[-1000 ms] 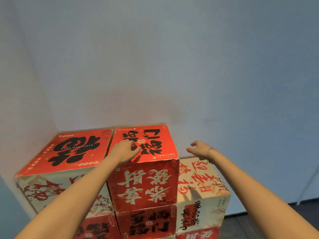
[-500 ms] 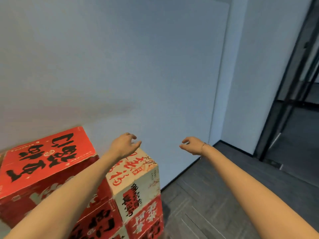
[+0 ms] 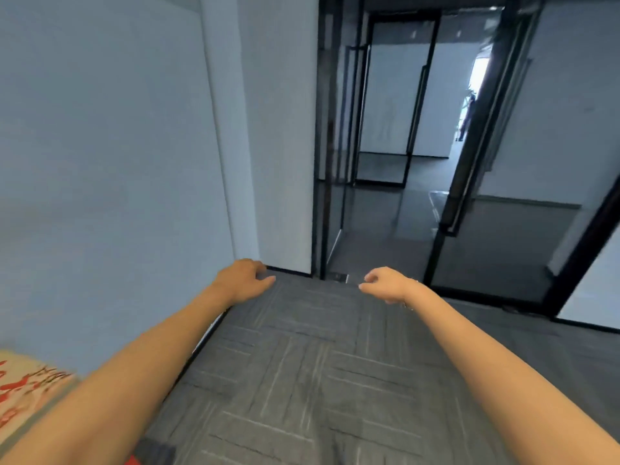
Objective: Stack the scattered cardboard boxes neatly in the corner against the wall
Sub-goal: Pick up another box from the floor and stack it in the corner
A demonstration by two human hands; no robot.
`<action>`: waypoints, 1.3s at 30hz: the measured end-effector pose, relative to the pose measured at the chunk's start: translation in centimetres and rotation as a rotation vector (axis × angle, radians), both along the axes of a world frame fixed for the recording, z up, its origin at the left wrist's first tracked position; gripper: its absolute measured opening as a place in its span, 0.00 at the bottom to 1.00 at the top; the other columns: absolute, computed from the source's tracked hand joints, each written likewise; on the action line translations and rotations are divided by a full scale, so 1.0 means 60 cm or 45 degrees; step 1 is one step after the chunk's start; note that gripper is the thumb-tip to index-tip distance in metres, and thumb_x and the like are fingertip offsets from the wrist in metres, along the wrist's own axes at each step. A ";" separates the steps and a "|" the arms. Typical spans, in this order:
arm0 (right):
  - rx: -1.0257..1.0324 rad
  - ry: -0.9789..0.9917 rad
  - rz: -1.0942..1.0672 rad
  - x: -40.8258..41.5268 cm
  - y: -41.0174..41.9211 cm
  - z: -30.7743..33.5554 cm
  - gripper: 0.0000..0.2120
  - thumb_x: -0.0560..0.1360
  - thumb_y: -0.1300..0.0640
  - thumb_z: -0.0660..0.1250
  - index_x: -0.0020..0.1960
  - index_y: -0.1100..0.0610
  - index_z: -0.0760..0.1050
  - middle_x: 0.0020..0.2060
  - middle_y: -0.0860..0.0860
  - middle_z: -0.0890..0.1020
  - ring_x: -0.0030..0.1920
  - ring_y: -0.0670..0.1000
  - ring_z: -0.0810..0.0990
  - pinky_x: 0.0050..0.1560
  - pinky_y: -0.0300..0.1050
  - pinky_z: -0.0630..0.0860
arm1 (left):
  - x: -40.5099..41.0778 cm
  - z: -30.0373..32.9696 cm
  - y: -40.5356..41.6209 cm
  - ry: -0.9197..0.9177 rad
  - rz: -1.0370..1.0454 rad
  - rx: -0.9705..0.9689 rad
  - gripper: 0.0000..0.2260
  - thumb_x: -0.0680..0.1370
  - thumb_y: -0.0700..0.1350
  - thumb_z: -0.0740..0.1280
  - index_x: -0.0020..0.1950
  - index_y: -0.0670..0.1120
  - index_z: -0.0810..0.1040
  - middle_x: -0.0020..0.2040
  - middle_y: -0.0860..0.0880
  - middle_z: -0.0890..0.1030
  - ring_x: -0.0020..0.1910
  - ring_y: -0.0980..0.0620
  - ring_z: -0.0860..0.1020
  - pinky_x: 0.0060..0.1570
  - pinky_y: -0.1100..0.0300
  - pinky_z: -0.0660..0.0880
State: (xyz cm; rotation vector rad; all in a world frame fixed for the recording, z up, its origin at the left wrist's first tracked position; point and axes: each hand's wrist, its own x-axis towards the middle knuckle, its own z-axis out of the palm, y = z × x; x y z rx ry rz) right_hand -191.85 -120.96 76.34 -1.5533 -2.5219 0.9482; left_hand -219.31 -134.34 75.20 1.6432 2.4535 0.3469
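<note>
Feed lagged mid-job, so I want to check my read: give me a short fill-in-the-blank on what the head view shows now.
1. Both the left hand and the right hand hold ____.
2. The only cardboard box in view sits at the bottom ____ corner of the picture.
3. The floor under the arms is covered in grey ____.

Missing words: nothing; left; carpet

Ahead of you, bare carpet (image 3: pixel 302 380) lies open; wall (image 3: pixel 100 162) flanks left, 1 box (image 3: pixel 23 384) lower-left, glass partition (image 3: pixel 503 246) right.
</note>
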 end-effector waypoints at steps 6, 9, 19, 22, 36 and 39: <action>0.033 -0.027 -0.348 0.294 0.096 -0.011 0.13 0.77 0.48 0.61 0.49 0.58 0.74 0.39 0.52 0.74 0.37 0.51 0.72 0.42 0.44 0.72 | 0.228 -0.010 0.203 -0.018 -0.315 0.036 0.20 0.78 0.57 0.62 0.61 0.45 0.77 0.61 0.46 0.79 0.60 0.46 0.75 0.57 0.53 0.73; 0.047 -0.023 -0.505 0.424 0.114 -0.017 0.21 0.77 0.48 0.61 0.58 0.65 0.75 0.56 0.59 0.79 0.53 0.55 0.78 0.55 0.47 0.74 | 0.339 -0.020 0.286 -0.012 -0.444 0.021 0.21 0.77 0.59 0.62 0.58 0.42 0.77 0.58 0.44 0.80 0.58 0.45 0.76 0.52 0.54 0.72; -0.013 -0.097 -1.035 0.748 0.119 -0.097 0.28 0.77 0.44 0.62 0.69 0.61 0.65 0.66 0.55 0.72 0.66 0.57 0.71 0.64 0.47 0.70 | 0.681 -0.078 0.506 -0.044 -0.927 -0.195 0.25 0.77 0.63 0.59 0.66 0.49 0.74 0.67 0.50 0.74 0.65 0.50 0.73 0.61 0.54 0.71; -0.031 -0.083 -1.200 0.829 0.127 -0.110 0.30 0.76 0.43 0.62 0.71 0.60 0.63 0.68 0.56 0.71 0.66 0.56 0.71 0.64 0.49 0.70 | 0.777 -0.088 0.572 -0.035 -1.069 -0.243 0.27 0.77 0.63 0.59 0.70 0.48 0.71 0.69 0.50 0.73 0.66 0.50 0.72 0.61 0.56 0.70; -0.072 -0.043 -1.808 1.108 0.220 -0.135 0.28 0.77 0.45 0.61 0.71 0.60 0.65 0.69 0.55 0.70 0.68 0.56 0.70 0.66 0.47 0.68 | 1.218 -0.085 0.866 -0.011 -1.542 -0.247 0.26 0.77 0.62 0.61 0.69 0.46 0.72 0.67 0.48 0.75 0.65 0.49 0.73 0.62 0.57 0.70; -0.135 -0.043 -1.898 1.150 0.224 -0.161 0.28 0.77 0.45 0.61 0.71 0.61 0.64 0.68 0.56 0.70 0.66 0.56 0.71 0.63 0.47 0.71 | 1.306 -0.108 0.888 -0.009 -1.607 -0.301 0.26 0.77 0.62 0.61 0.68 0.47 0.73 0.66 0.48 0.76 0.64 0.49 0.74 0.62 0.57 0.71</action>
